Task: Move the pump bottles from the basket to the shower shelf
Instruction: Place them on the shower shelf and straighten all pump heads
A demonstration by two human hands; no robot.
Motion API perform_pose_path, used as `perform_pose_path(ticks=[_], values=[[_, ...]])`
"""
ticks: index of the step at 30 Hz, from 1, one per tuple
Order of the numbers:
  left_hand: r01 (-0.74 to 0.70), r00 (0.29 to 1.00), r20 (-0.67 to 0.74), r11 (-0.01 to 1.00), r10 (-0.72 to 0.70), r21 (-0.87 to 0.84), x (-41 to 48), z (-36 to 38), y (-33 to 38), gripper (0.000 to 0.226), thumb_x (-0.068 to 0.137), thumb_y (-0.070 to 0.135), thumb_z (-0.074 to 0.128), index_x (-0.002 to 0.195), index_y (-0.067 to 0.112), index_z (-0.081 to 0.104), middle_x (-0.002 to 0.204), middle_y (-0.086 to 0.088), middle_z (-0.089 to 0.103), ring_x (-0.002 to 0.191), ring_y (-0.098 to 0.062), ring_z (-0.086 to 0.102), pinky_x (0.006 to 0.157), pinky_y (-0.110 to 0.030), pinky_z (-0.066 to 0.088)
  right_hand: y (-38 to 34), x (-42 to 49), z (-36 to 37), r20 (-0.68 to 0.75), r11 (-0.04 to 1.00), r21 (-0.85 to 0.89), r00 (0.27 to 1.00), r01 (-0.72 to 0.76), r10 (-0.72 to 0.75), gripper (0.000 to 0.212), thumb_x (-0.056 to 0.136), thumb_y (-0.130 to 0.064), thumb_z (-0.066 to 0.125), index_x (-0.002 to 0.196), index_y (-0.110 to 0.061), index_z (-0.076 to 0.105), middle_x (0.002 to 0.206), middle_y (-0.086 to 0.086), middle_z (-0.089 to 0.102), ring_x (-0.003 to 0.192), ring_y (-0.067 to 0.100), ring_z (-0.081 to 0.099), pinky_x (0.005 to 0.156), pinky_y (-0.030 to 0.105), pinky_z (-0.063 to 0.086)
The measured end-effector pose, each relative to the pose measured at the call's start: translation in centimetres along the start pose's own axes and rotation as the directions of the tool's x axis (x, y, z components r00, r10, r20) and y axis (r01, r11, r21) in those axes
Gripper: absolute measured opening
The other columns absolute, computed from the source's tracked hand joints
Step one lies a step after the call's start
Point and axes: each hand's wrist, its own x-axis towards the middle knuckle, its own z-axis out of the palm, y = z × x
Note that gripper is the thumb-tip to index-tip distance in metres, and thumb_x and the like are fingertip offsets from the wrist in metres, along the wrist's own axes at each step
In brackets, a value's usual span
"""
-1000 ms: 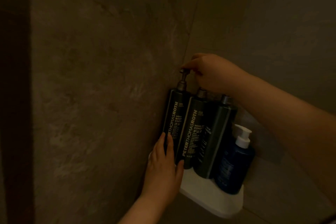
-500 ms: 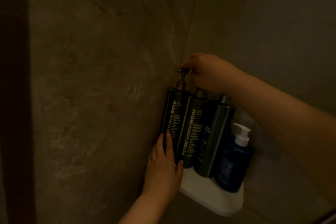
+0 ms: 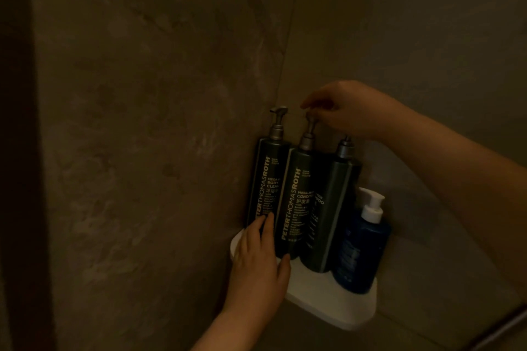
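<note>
Lower centre of the frame, a white corner shelf (image 3: pixel 328 303) sits where the two stone-look shower walls (image 3: pixel 142 122) meet. Three tall dark pump bottles stand upright on it in a tight row, touching side by side. The left pump bottle (image 3: pixel 266 179) is against the left-hand wall, the middle pump bottle (image 3: pixel 296 208) is just right of it, and the right pump bottle (image 3: pixel 330 208) follows. The first two show their labels, printed bottom to top, and the third is turned partly away. A shorter blue bottle (image 3: pixel 362 253) with a white pump stands at the right end of the row, just beside the third dark one.

The right hand (image 3: pixel 348 110) comes in from the right edge of the frame and reaches over the bottle tops. Its fingers are curled down and pinch the pump head of the middle pump bottle. The left bottle's pump head is free, and its spout points right. The right bottle's pump is mostly hidden under the wrist.

The left hand (image 3: pixel 256 265) rises from the bottom centre of the frame, fingers fairly straight and close together. Its fingertips lie against the lower front of the left pump bottle, and the thumb sits by the base of the middle one (the light is dim, so how firmly it presses cannot be told). No basket is in view.
</note>
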Motion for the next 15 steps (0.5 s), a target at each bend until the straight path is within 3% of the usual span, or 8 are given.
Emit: perform_pose_path(ticks=[6, 15], values=[[-0.029, 0.999, 0.011, 0.995, 0.030, -0.100, -0.2, 0.2, 0.5, 0.074, 0.095, 0.038, 0.044, 0.146, 0.033, -0.010, 0.152, 0.012, 0.002, 0.136, -0.004, 0.011, 0.112, -0.022, 0.015, -0.1, -1.0, -0.5, 0.010, 0.999, -0.024, 0.999, 0.048, -0.047, 0.031, 0.091, -0.016, 0.054, 0.120, -0.022, 0.064, 0.112, 0.003, 0.068, 0.088, 0.008, 0.052, 0.075, 0.021, 0.036], [-0.018, 1.000, 0.023, 0.996, 0.020, -0.092, -0.9, 0.0, 0.7, 0.076, 0.095, 0.039, 0.044, 0.131, 0.045, -0.023, 0.150, 0.018, -0.001, 0.125, 0.010, 0.003, 0.106, -0.014, 0.006, -0.5, -1.8, -0.7, -0.013, 0.997, -0.037, 0.997, 0.070, -0.070, 0.032, 0.087, -0.017, 0.061, 0.119, -0.024, 0.064, 0.110, 0.001, 0.068, 0.097, 0.015, 0.061, 0.078, 0.024, 0.044]])
